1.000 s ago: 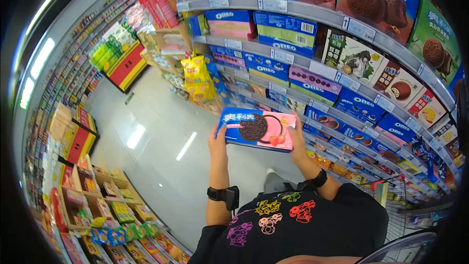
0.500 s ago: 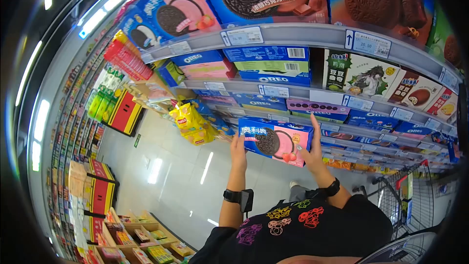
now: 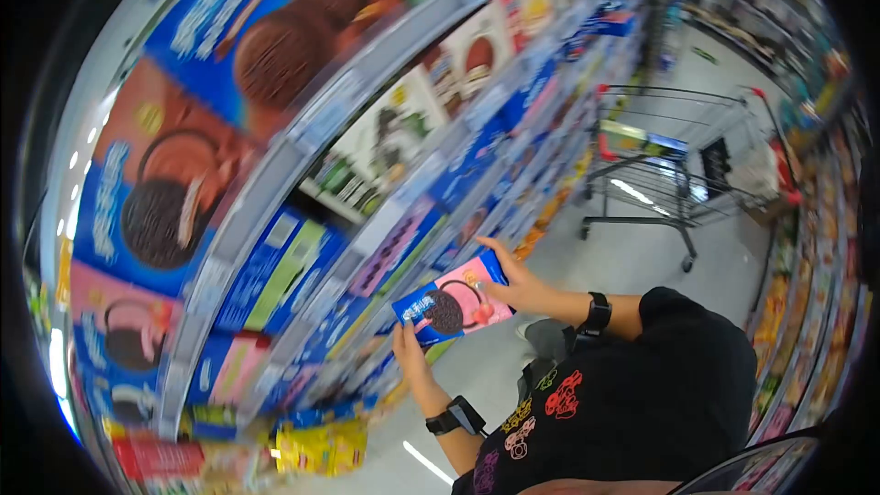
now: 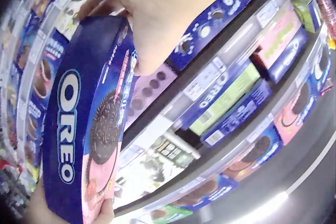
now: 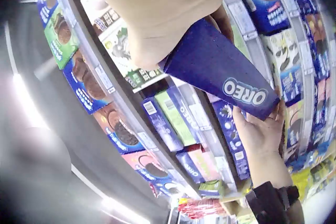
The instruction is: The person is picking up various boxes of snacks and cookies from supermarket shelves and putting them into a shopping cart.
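Note:
A blue and pink box of Oreo cookies [image 3: 456, 302], with a dark cookie and strawberries on its front, is held between both hands at chest height. My left hand [image 3: 412, 359] grips its left end, thumb on the front face. At the opposite end, my right hand [image 3: 524, 290] holds the box with the thumb over the front. In the left wrist view the left hand [image 4: 152, 8] covers the top end of the box [image 4: 68, 113]. From the right wrist, the blue OREO side of the box [image 5: 210, 61] shows, with the left hand [image 5: 262, 134] at its far end.
Store shelves with a grey price-tag edge [image 3: 302, 124] run along the left, stocked with cookie boxes. A shopping cart [image 3: 642, 220] stands in the aisle ahead right. Yellow snack bags [image 3: 321, 447] hang at the lower left. Another stocked shelf [image 3: 797, 312] lines the right.
The head view has swung right, bringing the whole cart into sight and the shelves to the left. The box stays in both hands; its right end now tilts upward in the head view.

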`<control>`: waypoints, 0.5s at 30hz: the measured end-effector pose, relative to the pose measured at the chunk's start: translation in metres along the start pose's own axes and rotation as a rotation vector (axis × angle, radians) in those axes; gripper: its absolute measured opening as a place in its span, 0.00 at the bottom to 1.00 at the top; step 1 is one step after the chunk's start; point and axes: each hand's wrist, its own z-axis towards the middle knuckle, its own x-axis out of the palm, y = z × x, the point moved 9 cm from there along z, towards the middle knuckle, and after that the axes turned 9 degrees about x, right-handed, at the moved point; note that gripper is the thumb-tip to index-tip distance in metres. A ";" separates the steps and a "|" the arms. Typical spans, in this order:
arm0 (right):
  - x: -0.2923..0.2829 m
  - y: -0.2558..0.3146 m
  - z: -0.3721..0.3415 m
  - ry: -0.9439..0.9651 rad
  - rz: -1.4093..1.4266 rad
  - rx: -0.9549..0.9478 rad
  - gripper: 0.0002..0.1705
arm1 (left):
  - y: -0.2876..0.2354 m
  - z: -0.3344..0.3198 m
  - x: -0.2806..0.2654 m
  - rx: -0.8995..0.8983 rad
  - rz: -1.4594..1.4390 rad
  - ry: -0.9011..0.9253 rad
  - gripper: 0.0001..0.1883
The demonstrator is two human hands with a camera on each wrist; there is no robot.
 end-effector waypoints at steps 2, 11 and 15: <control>-0.030 -0.030 -0.018 -0.102 0.010 0.135 0.37 | 0.014 0.011 0.041 0.033 0.166 0.212 0.13; -0.234 -0.075 -0.097 -0.616 -0.019 0.385 0.33 | 0.041 -0.042 0.284 -0.103 0.256 0.758 0.16; -0.334 -0.072 -0.122 -0.752 0.042 0.331 0.30 | 0.037 -0.067 0.404 -0.128 0.235 0.901 0.15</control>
